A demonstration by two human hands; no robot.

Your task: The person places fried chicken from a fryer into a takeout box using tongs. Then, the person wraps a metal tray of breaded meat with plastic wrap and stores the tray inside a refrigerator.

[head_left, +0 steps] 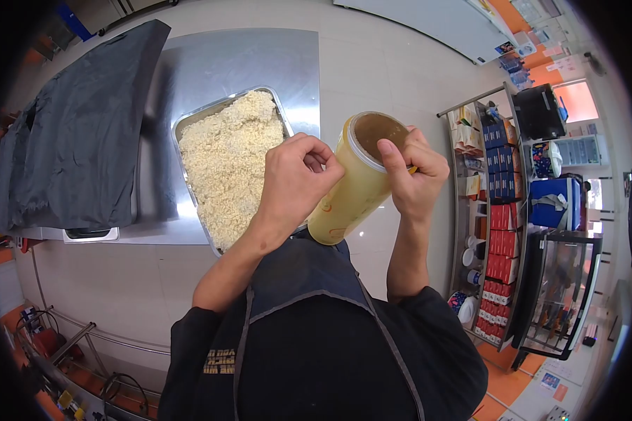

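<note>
A large yellowish roll of cling film (354, 186) with a brown hollow core is tilted in front of my chest, off the table's right edge. My right hand (418, 168) grips its upper end, the thumb by the core's rim. My left hand (298, 172) is closed in a pinch, fingertips against the roll's left side; whether a film edge is between them is too fine to tell. Left of the roll, a metal tray (178, 144) heaped with pale yellow crumbly food (225, 158) sits on the steel table (246, 52), partly behind my left hand and forearm.
A dark grey cover (84, 126) drapes over something at the table's left. A white-edged item (91, 234) pokes out beneath it. On the right stands a shelf rack with red boxes (502, 242) and blue boxes (500, 161). Metal rails (112, 337) run at lower left.
</note>
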